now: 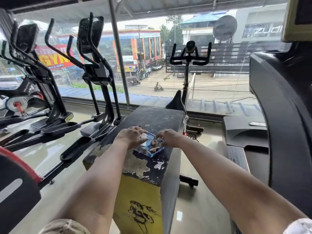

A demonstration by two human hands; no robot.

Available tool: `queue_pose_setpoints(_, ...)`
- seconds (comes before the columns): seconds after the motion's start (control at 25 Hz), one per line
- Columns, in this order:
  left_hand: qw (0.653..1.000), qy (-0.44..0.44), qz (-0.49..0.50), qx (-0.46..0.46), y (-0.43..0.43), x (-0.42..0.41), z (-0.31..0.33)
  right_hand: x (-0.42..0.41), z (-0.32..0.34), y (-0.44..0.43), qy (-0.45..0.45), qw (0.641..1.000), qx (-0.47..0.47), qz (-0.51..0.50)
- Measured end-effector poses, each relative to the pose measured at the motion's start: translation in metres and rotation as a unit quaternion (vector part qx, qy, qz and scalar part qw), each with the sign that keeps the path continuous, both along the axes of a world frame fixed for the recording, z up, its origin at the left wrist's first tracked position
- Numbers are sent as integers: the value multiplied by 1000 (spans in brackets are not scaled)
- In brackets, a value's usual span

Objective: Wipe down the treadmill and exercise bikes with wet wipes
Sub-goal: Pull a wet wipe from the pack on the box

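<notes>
A blue pack of wet wipes [152,152] lies on top of a worn black and yellow box [152,119] in front of me. My left hand [132,136] rests on the pack's left side, fingers curled over a white patch at its opening. My right hand [168,137] pinches the pack's top right edge with its fingertips. An exercise bike [190,56] stands past the box by the window. The treadmill [283,102] rises at the right, its deck [244,132] low beside the box.
Two elliptical trainers [94,68] stand at the left with long pedals [76,149] reaching toward me. A red and black machine part [18,179] sits at the near left. A full-width window [152,65] closes off the far side. Glossy floor [194,208] shows around the box.
</notes>
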State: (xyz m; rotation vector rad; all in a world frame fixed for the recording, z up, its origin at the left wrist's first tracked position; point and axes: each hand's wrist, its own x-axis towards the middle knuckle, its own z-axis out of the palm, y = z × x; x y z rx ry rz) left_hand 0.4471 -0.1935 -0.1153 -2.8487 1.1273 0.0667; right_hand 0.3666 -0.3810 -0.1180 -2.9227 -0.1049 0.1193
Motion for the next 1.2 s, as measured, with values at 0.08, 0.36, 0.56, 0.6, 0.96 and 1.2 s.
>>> queue_pose_setpoints(0.08, 998, -38, -19, -47, 9, 2, -6, 13, -7, 8, 9, 1000, -3, 8)
queue_pose_setpoints(0.36, 997, -1, 45, -69, 28, 23, -16, 37, -33, 24, 47, 999, 2, 11)
queue_pose_setpoints(0.56, 999, 21, 8, -33, 29, 35, -33, 52, -40, 29, 19, 1000, 8, -21)
queue_pose_setpoints(0.6, 1000, 15, 2, -18, 27, 36, -34, 54, -40, 30, 14, 999, 13, -29)
queue_pose_setpoints(0.96, 991, 117, 68, -8, 22, 61, -55, 76, -46, 40, -54, 993, 74, -70)
queue_pose_setpoints(1.2, 977, 200, 71, -39, 23, 78, -68, 80, -47, 46, -80, 991, 56, -91)
